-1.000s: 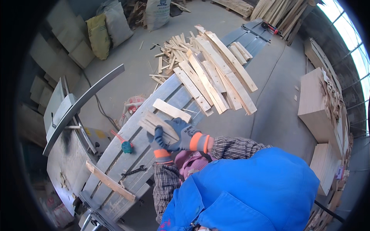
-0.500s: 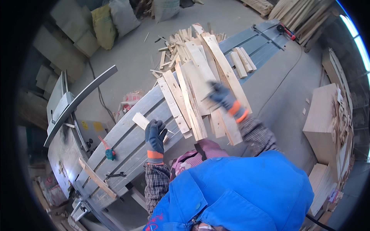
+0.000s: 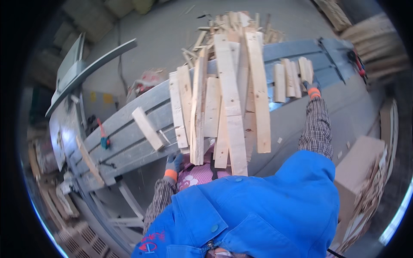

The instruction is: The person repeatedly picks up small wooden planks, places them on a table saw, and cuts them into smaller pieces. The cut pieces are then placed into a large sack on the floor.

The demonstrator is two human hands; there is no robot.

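Observation:
My right hand (image 3: 311,87), in a dark glove with an orange cuff, is stretched out to the far right. Its fingers are closed on the near end of a short wooden block (image 3: 306,69). To the left of it, several similar short blocks (image 3: 280,83) lie side by side on the grey slotted machine table (image 3: 129,112). My left hand (image 3: 174,162) is by the table's front edge, close to the ends of the long planks, its fingers loosely apart and holding nothing visible. A short pale board (image 3: 147,129) lies on the table just beyond it. Long planks (image 3: 229,81) are heaped across the middle.
Offcuts (image 3: 200,41) are piled behind the planks. A green-and-red tool (image 3: 103,136), a wrench (image 3: 107,164) and a narrow wooden strip (image 3: 89,160) lie on the left. A curved metal guard (image 3: 92,75) rises there. A large board-sided box (image 3: 360,165) stands at right.
My right hand has moved from over the planks to the short blocks at the right. My left hand has left the pale board and drawn back toward me. The view has turned.

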